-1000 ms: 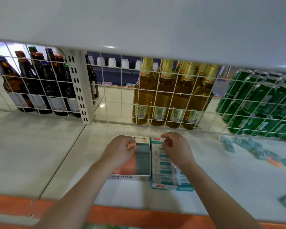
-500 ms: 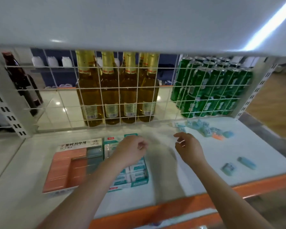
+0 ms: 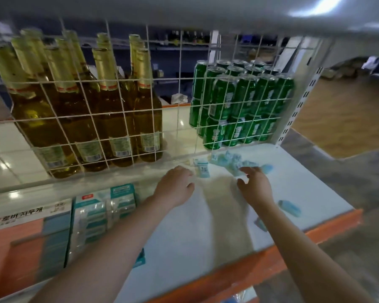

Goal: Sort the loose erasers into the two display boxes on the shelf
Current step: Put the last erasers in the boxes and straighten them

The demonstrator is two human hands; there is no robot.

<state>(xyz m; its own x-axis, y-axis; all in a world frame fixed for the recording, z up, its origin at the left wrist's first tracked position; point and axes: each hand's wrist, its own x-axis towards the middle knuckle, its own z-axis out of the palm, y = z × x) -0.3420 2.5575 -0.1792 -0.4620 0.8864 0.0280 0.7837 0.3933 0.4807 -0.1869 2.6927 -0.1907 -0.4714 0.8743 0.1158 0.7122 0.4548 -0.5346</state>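
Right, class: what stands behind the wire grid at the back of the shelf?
Behind the wire grid stand gold-capped bottles on the left and stacked green cans on the right. The rear rows are hidden by the front ones, so neither can be counted.

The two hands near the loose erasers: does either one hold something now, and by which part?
Nothing is plainly held. The left hand reaches toward one eraser; the right hand hovers by the eraser pile, fingers spread. The blur hides any fingertip contact.
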